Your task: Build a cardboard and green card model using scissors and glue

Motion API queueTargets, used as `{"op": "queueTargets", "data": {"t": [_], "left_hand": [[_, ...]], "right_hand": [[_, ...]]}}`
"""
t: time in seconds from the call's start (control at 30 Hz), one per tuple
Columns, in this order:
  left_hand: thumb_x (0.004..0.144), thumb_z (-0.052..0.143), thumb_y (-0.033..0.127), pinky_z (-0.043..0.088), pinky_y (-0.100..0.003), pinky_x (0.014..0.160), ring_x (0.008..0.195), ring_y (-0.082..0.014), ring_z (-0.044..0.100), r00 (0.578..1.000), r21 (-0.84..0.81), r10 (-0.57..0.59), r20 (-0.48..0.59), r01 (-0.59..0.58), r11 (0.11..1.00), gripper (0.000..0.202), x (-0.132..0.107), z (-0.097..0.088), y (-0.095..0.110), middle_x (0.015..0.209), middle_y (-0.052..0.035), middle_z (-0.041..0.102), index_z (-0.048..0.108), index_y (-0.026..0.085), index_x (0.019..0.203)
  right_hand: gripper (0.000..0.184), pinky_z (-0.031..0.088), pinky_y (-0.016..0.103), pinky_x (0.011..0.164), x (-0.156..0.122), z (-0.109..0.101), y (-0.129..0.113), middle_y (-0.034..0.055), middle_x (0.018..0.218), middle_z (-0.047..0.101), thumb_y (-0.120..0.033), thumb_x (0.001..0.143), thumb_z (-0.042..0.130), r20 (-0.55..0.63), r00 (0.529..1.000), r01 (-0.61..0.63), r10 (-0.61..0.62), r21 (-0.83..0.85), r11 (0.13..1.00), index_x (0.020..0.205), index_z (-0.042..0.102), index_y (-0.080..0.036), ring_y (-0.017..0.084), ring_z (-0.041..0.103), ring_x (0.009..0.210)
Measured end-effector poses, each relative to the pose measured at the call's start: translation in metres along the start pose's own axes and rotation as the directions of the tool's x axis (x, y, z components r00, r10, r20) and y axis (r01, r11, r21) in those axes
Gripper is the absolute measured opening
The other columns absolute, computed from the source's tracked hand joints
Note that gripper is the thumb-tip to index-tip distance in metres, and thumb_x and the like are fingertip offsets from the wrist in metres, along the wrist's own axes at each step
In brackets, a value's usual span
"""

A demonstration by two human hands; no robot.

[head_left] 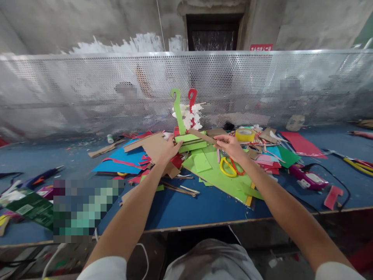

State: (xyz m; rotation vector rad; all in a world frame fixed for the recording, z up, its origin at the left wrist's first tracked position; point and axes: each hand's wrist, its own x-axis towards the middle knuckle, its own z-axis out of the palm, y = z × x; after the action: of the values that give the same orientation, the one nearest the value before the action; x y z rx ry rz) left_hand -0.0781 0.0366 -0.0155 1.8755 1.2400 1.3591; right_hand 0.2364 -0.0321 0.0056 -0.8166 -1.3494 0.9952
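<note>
A brown cardboard strip (203, 137) is pinched in my right hand (230, 146), its far end slanting up and left across a light-green paper craft piece (192, 146). My left hand (169, 151) grips the left side of this craft piece, with the thumb showing and most fingers hidden. Above the piece rise a green curled upright (178, 111) and a red curled upright (192, 99). White flower-like shapes (192, 118) cluster around the red one.
Green sheets (215, 177), yellow-handled scissors (227, 167), a yellow tape roll (244, 134) and a blue sheet (116, 162) lie about. A purple corded tool (309, 177) and pliers (357, 164) are rightward. A perforated metal panel (101, 89) stands behind the blue table (186, 212).
</note>
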Motion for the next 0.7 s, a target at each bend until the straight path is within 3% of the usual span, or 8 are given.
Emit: {"op": "queueTargets", "data": {"t": [0.17, 0.3, 0.33, 0.43, 0.5, 0.63, 0.7], "left_hand": [[0.082, 0.079, 0.041, 0.051, -0.052, 0.109, 0.122, -0.0333, 0.062, 0.999, 0.042, 0.042, -0.024, -0.041, 0.998, 0.055, -0.002, -0.003, 0.010, 0.121, -0.0148, 0.068, 0.056, 0.018, 0.127], [0.090, 0.070, 0.040, 0.049, -0.053, 0.110, 0.124, -0.0332, 0.060, 0.968, 0.194, 0.190, -0.164, -0.157, 0.968, 0.042, -0.006, -0.003, 0.030, 0.126, -0.0158, 0.063, 0.059, 0.019, 0.124], [0.093, 0.066, 0.041, 0.051, -0.051, 0.106, 0.117, -0.0315, 0.063, 0.965, 0.191, 0.216, -0.149, -0.186, 0.964, 0.039, -0.008, 0.000, 0.036, 0.124, -0.0151, 0.064, 0.059, 0.019, 0.124], [0.097, 0.058, 0.051, 0.058, -0.040, 0.083, 0.093, -0.0242, 0.069, 0.974, -0.029, 0.202, 0.099, -0.200, 0.979, 0.040, -0.015, 0.018, 0.052, 0.111, -0.0107, 0.068, 0.060, 0.019, 0.122], [0.096, 0.060, 0.057, 0.057, -0.036, 0.076, 0.082, -0.0206, 0.068, 0.953, -0.146, 0.211, 0.216, -0.183, 0.972, 0.041, -0.019, 0.032, 0.059, 0.102, -0.0077, 0.070, 0.062, 0.019, 0.111], [0.094, 0.063, 0.062, 0.057, -0.033, 0.072, 0.070, -0.0161, 0.063, 0.946, -0.218, 0.172, 0.276, -0.112, 0.970, 0.043, -0.023, 0.045, 0.061, 0.075, -0.0004, 0.061, 0.056, 0.020, 0.083], [0.093, 0.067, 0.057, 0.060, -0.033, 0.072, 0.072, -0.0159, 0.066, 0.961, -0.294, 0.089, 0.263, -0.009, 0.956, 0.040, -0.022, 0.043, 0.058, 0.079, 0.0000, 0.062, 0.053, 0.021, 0.087]], "right_hand": [[0.041, 0.056, 0.029, 0.068, 0.002, 0.001, 0.000, 0.0039, 0.086, 0.076, -0.040, 0.060, 0.094, -0.084, 0.995, -0.056, 0.057, 0.008, 0.998, 0.093, 0.079, -0.021, 0.018, 0.070, 0.080], [0.042, 0.056, 0.029, 0.068, -0.001, 0.007, -0.002, 0.0016, 0.081, 0.073, -0.040, 0.058, 0.094, -0.089, 0.993, -0.067, 0.072, 0.054, 0.996, 0.091, 0.076, -0.022, 0.016, 0.067, 0.074], [0.041, 0.057, 0.030, 0.069, -0.003, 0.010, -0.003, 0.0011, 0.081, 0.073, -0.040, 0.059, 0.094, -0.078, 0.994, -0.074, 0.079, 0.057, 0.996, 0.091, 0.076, -0.022, 0.015, 0.067, 0.072], [0.038, 0.060, 0.031, 0.070, -0.013, 0.024, -0.004, 0.0002, 0.082, 0.072, -0.039, 0.064, 0.092, 0.007, 0.996, -0.085, 0.085, 0.030, 0.996, 0.094, 0.075, -0.023, 0.014, 0.067, 0.069], [0.036, 0.062, 0.032, 0.072, -0.019, 0.034, -0.005, 0.0001, 0.083, 0.072, -0.039, 0.071, 0.089, 0.114, 0.991, -0.069, 0.073, -0.034, 0.997, 0.099, 0.074, -0.023, 0.014, 0.068, 0.069], [0.027, 0.062, 0.033, 0.070, -0.021, 0.036, -0.011, 0.0026, 0.087, 0.073, -0.038, 0.083, 0.079, 0.230, 0.972, 0.005, 0.056, -0.255, 0.967, 0.103, 0.069, -0.023, 0.019, 0.071, 0.076], [0.025, 0.059, 0.032, 0.069, -0.020, 0.027, -0.018, 0.0055, 0.091, 0.075, -0.034, 0.089, 0.072, 0.238, 0.969, 0.076, 0.069, -0.549, 0.832, 0.111, 0.069, -0.022, 0.021, 0.071, 0.079]]}}
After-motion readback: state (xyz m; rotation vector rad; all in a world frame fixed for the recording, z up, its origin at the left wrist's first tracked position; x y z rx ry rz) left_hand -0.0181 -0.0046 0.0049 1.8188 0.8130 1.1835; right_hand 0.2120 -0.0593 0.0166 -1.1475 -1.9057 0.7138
